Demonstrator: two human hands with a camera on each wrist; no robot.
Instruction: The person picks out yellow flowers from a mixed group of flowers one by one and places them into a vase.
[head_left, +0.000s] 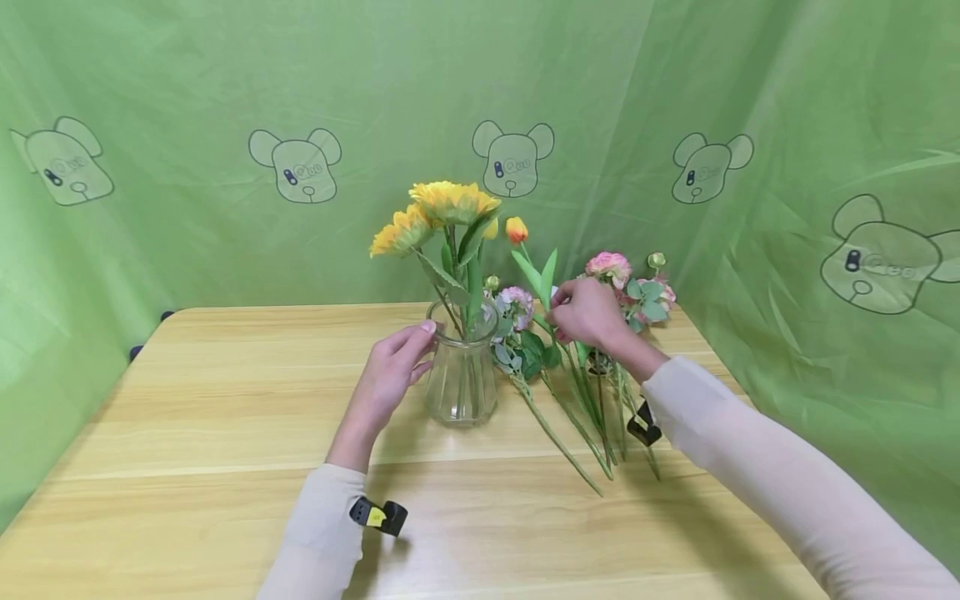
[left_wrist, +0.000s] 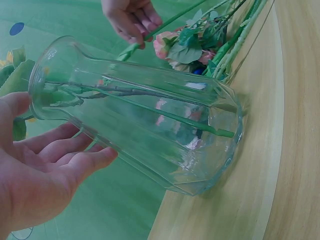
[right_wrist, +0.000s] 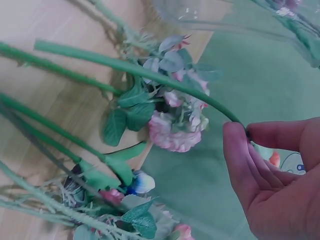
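Observation:
A clear glass vase [head_left: 461, 392] stands on the table with two yellow sunflowers [head_left: 453, 202] and a yellow bud in it. My left hand [head_left: 393, 367] holds the vase at its neck, a digit on the rim and the other fingers along its side. To the right of the vase, my right hand [head_left: 591, 315] pinches an orange-red tulip [head_left: 517, 230] by its green stem [right_wrist: 150, 75], between thumb and finger. The tulip's head is up beyond the hand, and the lower stem hangs free in the right wrist view, its cut end pointing away.
Pink-and-white flowers [head_left: 516, 308] lie right beside the vase. Further right are pink blooms [head_left: 609, 267] with green leaves, and a blue-and-white bud [right_wrist: 142, 183]. Several stems stretch toward the front of the wooden table [head_left: 225, 400]. Green cloth [head_left: 375, 100] hangs behind and at both sides.

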